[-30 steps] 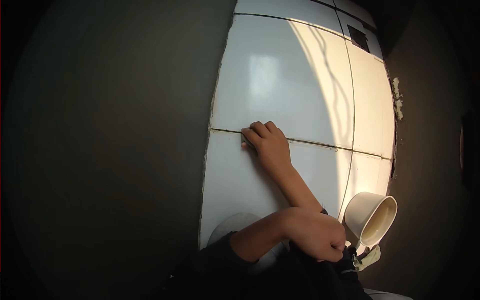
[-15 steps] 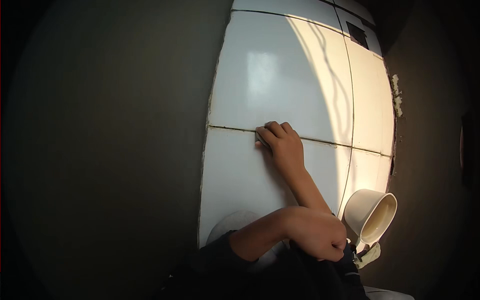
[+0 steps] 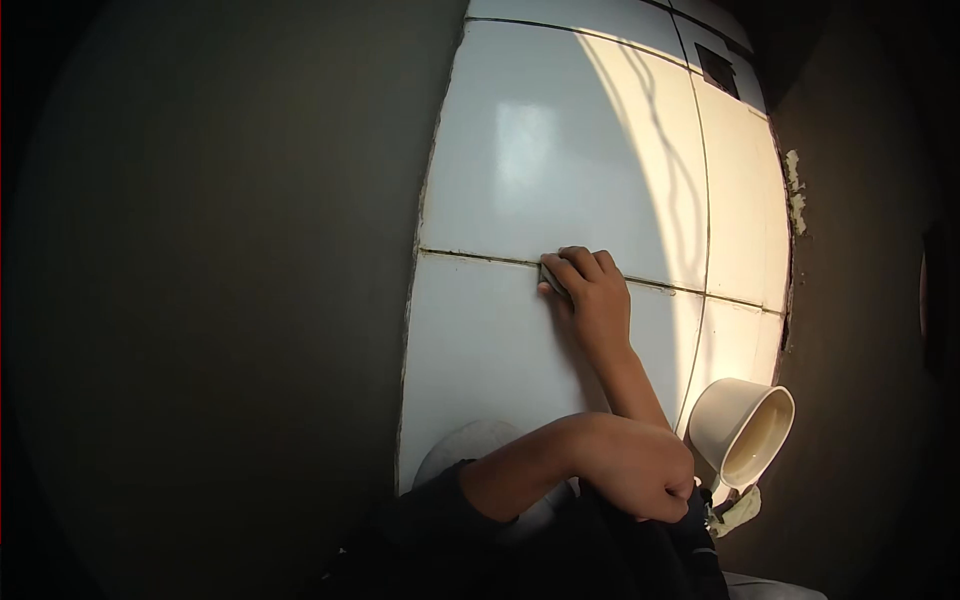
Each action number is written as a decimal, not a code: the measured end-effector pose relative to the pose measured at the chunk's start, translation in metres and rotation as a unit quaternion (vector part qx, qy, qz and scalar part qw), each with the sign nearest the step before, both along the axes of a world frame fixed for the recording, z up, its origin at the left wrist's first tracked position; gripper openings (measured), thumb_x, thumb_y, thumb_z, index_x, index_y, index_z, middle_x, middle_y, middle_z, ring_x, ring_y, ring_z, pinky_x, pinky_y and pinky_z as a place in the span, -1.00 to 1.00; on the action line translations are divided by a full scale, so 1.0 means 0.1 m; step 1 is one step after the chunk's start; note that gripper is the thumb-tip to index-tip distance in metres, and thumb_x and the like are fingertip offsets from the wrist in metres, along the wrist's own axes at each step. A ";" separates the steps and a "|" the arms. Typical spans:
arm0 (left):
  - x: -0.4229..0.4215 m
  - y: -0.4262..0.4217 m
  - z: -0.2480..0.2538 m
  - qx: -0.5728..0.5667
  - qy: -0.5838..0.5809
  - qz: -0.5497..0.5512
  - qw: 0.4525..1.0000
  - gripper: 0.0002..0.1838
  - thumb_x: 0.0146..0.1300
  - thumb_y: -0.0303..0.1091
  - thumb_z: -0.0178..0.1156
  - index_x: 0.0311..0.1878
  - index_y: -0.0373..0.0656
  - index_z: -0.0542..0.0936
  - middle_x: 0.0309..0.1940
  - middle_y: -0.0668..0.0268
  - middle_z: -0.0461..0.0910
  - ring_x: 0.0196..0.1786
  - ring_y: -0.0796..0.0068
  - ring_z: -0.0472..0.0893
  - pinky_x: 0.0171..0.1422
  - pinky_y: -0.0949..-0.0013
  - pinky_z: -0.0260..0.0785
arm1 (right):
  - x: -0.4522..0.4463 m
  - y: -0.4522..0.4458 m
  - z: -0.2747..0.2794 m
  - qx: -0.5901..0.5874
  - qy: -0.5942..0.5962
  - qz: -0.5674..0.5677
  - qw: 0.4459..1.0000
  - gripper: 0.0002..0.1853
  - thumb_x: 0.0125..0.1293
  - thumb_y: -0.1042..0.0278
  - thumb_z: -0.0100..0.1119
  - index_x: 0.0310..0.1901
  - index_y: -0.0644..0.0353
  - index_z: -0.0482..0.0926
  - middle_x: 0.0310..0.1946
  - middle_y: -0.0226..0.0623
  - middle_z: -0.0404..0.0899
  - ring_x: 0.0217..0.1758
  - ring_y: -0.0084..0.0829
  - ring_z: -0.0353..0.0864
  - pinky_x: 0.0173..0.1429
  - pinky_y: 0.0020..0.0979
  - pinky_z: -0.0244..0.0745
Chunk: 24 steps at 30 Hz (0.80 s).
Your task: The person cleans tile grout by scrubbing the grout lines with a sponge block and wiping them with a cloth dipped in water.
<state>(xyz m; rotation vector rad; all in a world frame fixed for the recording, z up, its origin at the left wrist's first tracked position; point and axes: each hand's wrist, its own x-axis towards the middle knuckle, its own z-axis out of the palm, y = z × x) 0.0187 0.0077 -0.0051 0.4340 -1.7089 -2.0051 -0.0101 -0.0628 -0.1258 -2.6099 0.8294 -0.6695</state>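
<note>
My right hand [image 3: 597, 290] is closed around a small flat grey piece [image 3: 553, 280], whose kind I cannot make out. The hand presses it on the dark grout line between two large white floor tiles [image 3: 490, 330]. Bent across the lower middle, my left forearm passes in front of my right arm. My left hand [image 3: 645, 480] is curled into a loose fist near my knees, and nothing shows in it.
A cream dipper [image 3: 712, 420] with some liquid inside lies at the right, beside a pale crumpled item [image 3: 740, 512]. A dark square opening [image 3: 717, 70] sits in the far tiles. Dark grey walls border both sides.
My right hand has slid a short way to the right along the grout line with the grey piece. My left hand stays in place.
</note>
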 end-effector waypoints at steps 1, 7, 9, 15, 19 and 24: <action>-0.03 0.01 -0.02 -0.008 -0.001 -0.001 1.000 -0.63 0.25 -0.30 -0.04 -0.62 -0.36 0.37 -0.74 0.10 0.33 -0.68 0.25 0.28 -0.48 0.23 0.20 | 0.16 0.06 -0.05 0.011 -0.017 0.031 0.999 -0.73 -0.02 0.26 0.32 -0.22 0.04 0.61 -0.24 -0.48 0.55 -0.26 -0.39 0.45 -0.23 -0.36 0.40; 0.04 -0.01 -0.03 -0.005 -0.010 0.003 1.000 -0.62 0.26 -0.28 -0.04 -0.60 -0.36 0.38 -0.74 0.12 0.33 -0.67 0.30 0.30 -0.47 0.23 0.19 | 0.64 0.25 -0.09 0.022 -0.027 0.059 0.998 -0.80 0.00 0.24 0.28 -0.30 0.04 0.58 -0.33 -0.49 0.50 -0.29 -0.38 0.44 -0.31 -0.38 0.39; 0.03 -0.02 0.01 -0.009 -0.017 0.001 1.000 -0.63 0.27 -0.28 -0.04 -0.59 -0.36 0.39 -0.74 0.12 0.33 -0.66 0.31 0.30 -0.47 0.23 0.19 | 0.39 0.13 -0.01 0.004 -0.003 0.036 0.999 -0.82 0.00 0.24 0.29 -0.32 0.00 0.60 -0.31 -0.50 0.52 -0.27 -0.38 0.44 -0.30 -0.38 0.41; -0.05 -0.02 0.08 0.049 -0.076 -0.073 0.993 -0.59 0.32 -0.23 -0.06 -0.59 -0.30 0.42 -0.72 0.32 0.41 -0.63 0.53 0.37 -0.43 0.38 0.26 | -0.46 -0.18 0.18 0.029 0.099 -0.078 0.992 -0.76 0.11 0.22 0.26 -0.15 -0.06 0.66 -0.16 -0.48 0.56 -0.17 -0.31 0.42 -0.14 -0.31 0.44; -0.13 0.00 0.00 0.037 -0.083 -0.070 0.993 -0.61 0.29 -0.23 -0.08 -0.60 -0.24 0.47 -0.68 0.38 0.47 -0.57 0.60 0.43 -0.37 0.44 0.29 | -0.85 -0.26 0.26 0.128 -0.056 -0.151 0.979 -0.77 0.24 0.21 0.19 -0.08 -0.02 0.63 -0.26 -0.40 0.54 -0.17 -0.38 0.45 -0.15 -0.37 0.41; -0.18 0.01 -0.13 0.068 -0.114 -0.069 0.989 -0.60 0.33 -0.21 -0.07 -0.61 -0.19 0.42 -0.69 0.47 0.36 -0.58 0.68 0.30 -0.40 0.52 0.19 | -1.22 0.03 0.17 0.637 -0.323 -0.193 0.673 -0.62 0.39 0.01 -0.01 -0.09 0.21 0.50 -0.42 -0.43 0.49 -0.52 -0.66 0.39 -0.42 -0.59 0.31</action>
